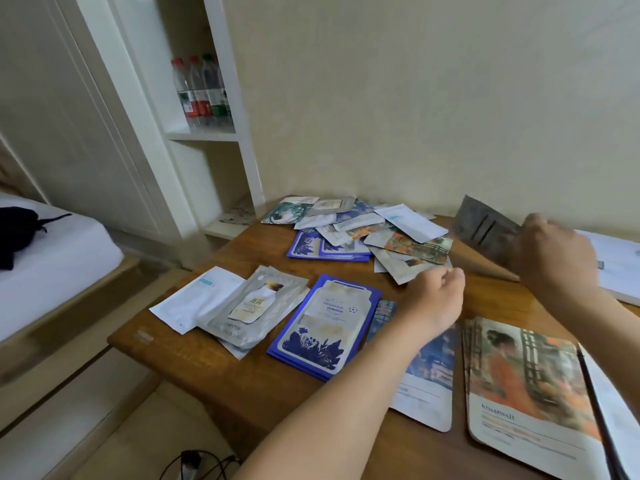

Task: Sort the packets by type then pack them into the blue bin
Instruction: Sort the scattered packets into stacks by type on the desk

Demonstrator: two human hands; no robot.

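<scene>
A mixed heap of packets [363, 233] lies at the far side of the wooden table [242, 375]. Nearer me are sorted stacks: a white packet [194, 299], silver packets [252, 306], blue floral packets [322, 327], a blue-picture packet [429, 375] and orange-picture packets [526, 386]. My right hand [554, 258] holds a grey packet [485, 226] raised above the table's right side. My left hand [436, 299] hovers, fingers loosely curled and holding nothing, at the heap's near edge, over the blue-picture packet. No blue bin is in view.
A white shelf unit [207, 133] with several water bottles [204, 95] stands at the back left. A bed [52, 258] with a black item sits at the left. White paper [620, 268] lies at the right table edge. Cables [201, 462] lie on the floor.
</scene>
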